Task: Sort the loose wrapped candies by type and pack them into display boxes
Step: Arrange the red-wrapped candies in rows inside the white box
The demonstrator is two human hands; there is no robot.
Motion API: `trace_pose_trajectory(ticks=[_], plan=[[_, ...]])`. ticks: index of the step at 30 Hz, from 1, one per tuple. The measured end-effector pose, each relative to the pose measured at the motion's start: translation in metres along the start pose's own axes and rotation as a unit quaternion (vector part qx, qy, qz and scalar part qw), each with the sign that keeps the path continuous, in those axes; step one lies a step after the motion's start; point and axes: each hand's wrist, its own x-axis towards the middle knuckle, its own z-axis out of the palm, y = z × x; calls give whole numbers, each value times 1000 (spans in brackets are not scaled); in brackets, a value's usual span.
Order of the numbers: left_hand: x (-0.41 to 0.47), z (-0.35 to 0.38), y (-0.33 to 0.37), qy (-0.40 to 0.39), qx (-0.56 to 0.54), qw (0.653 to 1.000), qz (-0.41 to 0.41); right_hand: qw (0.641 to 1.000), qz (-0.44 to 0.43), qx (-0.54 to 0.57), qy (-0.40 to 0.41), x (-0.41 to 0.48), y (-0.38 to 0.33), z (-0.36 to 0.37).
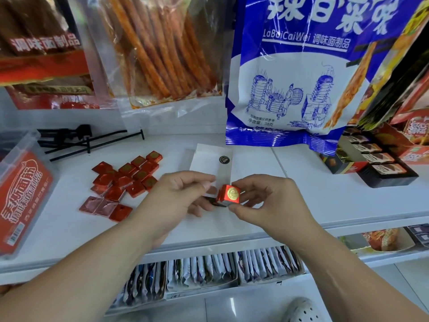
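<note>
White shop shelf (301, 205), waist height; snack bags hang over its back edge, a blue-and-white one (290, 77) to the right.

Left-centre of shelf: loose heap of square red-foil candies (125, 182), some with the gold seal up, some turned over, touching and overlapping.

Near the front edge, mid-shelf: both hands meet above a flat white packet (213, 159) lying on the shelf.
- Right hand (271, 198): thumb and fingertips curled in, pinching a small red-foil block with a round gold seal (229, 195), held clear of the shelf, tilted.
- Left hand (178, 194): fingers curled, thumb tip against forefinger just beside the block. Cannot tell whether it grips anything; something dark shows under its fingers.

Left end: clear plastic box with red label (21, 194). Behind the heap, black metal hooks (76, 140) lying flat. Right end: open dark display boxes (376, 163) with wrapped pieces in rows. Shelf below: sachets (209, 270) standing on edge in trays.
</note>
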Motion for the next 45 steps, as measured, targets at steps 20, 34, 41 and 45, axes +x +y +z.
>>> trace_pose_trajectory(ticks=[20,34,41,45], plan=[[-11,-1,-26,-130,362,915,124,954,3,-258,-156,8,17,-5],[-4,2,-28,-147,261,953,54,957,72,-190,-205,5,24,-15],[-3,8,-33,-142,246,957,52,958,71,-183,-207,2,24,-6],[-1,9,-34,-132,256,956,64,958,74,-202,-189,1,23,-7]])
